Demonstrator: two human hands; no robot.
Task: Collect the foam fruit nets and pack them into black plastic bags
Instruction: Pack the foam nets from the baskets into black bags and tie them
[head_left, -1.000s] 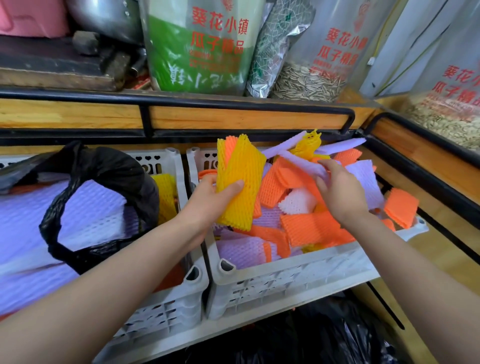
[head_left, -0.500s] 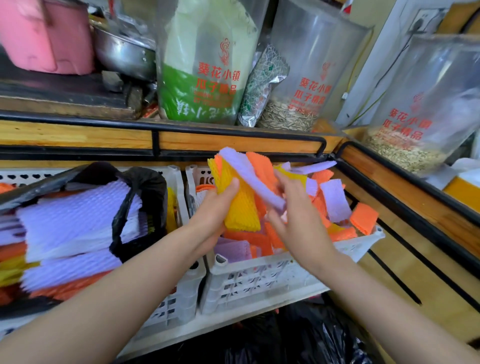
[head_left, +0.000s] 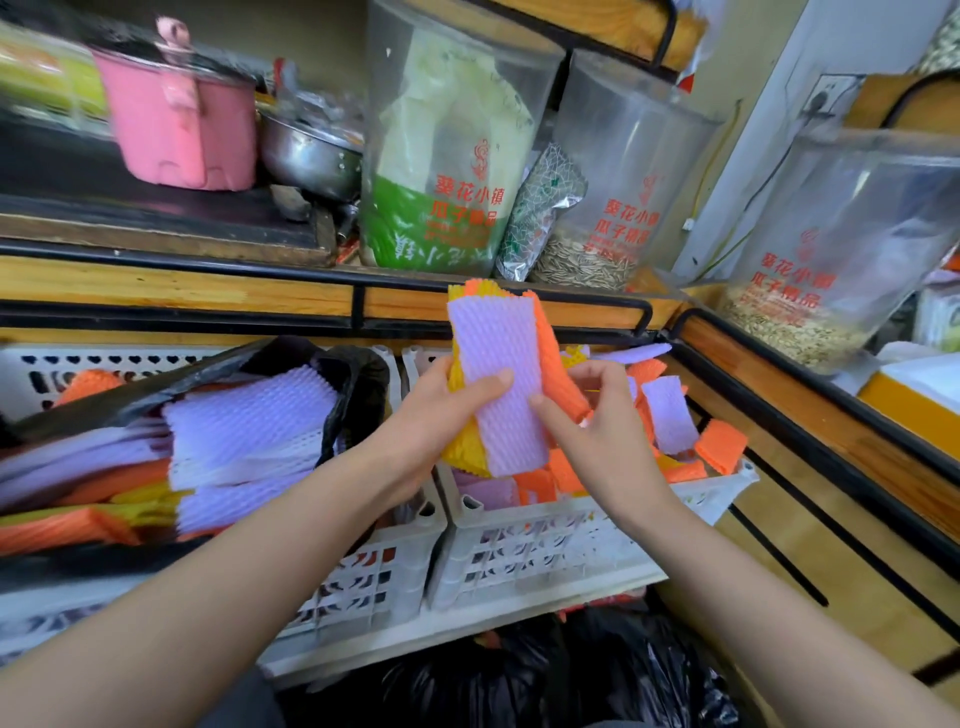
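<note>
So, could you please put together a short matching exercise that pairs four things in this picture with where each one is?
Things:
1. pink pot
2. upright purple net
3. open black bag
4. sunflower seeds

Places:
A. in the left crate
B. at the bottom of a clear tub
C. on the dark board up on the shelf
D. gripped in the left hand

Pairs: 1-C, 2-D, 3-A, 4-B.

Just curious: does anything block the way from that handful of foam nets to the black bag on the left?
Nothing visible does. The left hand holds the nets beside the black bag, whose mouth gapes open.
</note>
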